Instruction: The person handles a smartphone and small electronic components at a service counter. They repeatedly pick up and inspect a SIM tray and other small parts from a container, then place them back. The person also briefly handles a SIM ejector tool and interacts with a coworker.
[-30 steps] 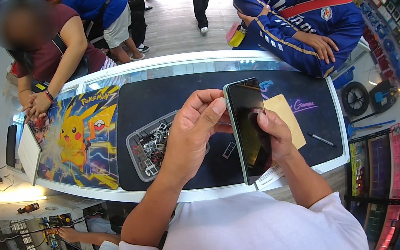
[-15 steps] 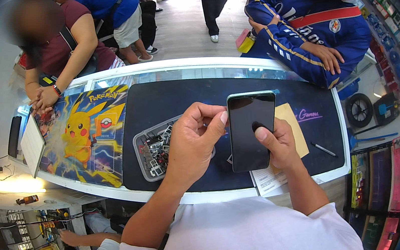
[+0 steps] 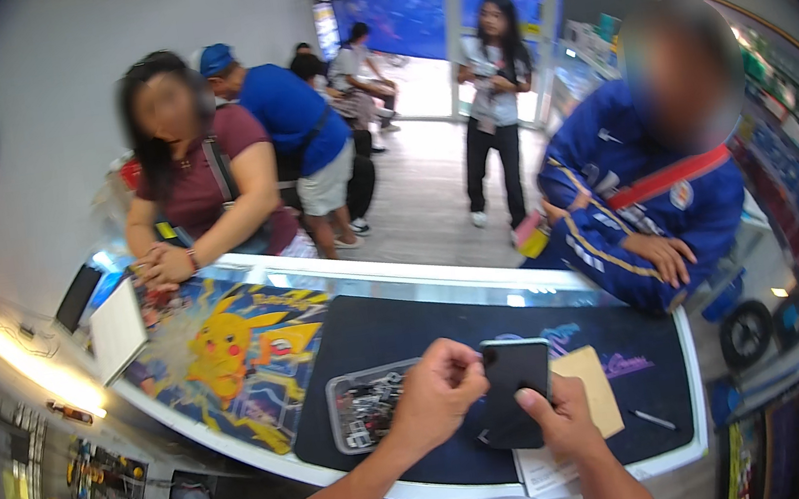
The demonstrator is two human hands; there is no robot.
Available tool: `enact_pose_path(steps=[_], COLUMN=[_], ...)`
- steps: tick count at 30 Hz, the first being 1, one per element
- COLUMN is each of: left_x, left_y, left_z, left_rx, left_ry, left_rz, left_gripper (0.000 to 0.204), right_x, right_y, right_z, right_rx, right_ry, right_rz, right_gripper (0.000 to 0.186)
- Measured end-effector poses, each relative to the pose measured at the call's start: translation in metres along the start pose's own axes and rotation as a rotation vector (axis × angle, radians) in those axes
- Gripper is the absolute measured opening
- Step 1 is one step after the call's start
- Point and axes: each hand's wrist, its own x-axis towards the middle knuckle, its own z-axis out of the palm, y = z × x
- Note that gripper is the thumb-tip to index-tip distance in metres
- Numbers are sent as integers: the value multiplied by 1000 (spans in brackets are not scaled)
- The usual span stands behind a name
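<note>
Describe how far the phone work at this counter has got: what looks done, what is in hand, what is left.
Done: a clear tray of small parts sits out on the dark mat, and a tan card lies beside the work. In hand: the right hand grips the black phone from below, while the left hand pinches at its upper left corner. Left: the phone looks closed; whether anything has been fitted cannot be told.

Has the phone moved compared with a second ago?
Yes. The phone has turned from edge-on to flat-faced and dropped lower over the black mat.
</note>
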Motion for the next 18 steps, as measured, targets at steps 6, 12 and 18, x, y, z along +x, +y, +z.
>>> enact_pose_path(steps=[6, 12, 18], left_x=[-3, -10, -15], left_y=[7, 6, -8], left_z=[-2, -7, -7], left_rx=[99, 59, -303], left_ry=[-29, -119, -109], left_rz=[-9, -13, -24], left_gripper=[7, 8, 18], right_x=[-2, -4, -2], right_y=[11, 15, 18], right_z=[4, 7, 5], right_rx=[221, 343, 391], right_ry=[-34, -104, -96], right_rz=[74, 162, 185], right_gripper=[32, 37, 40])
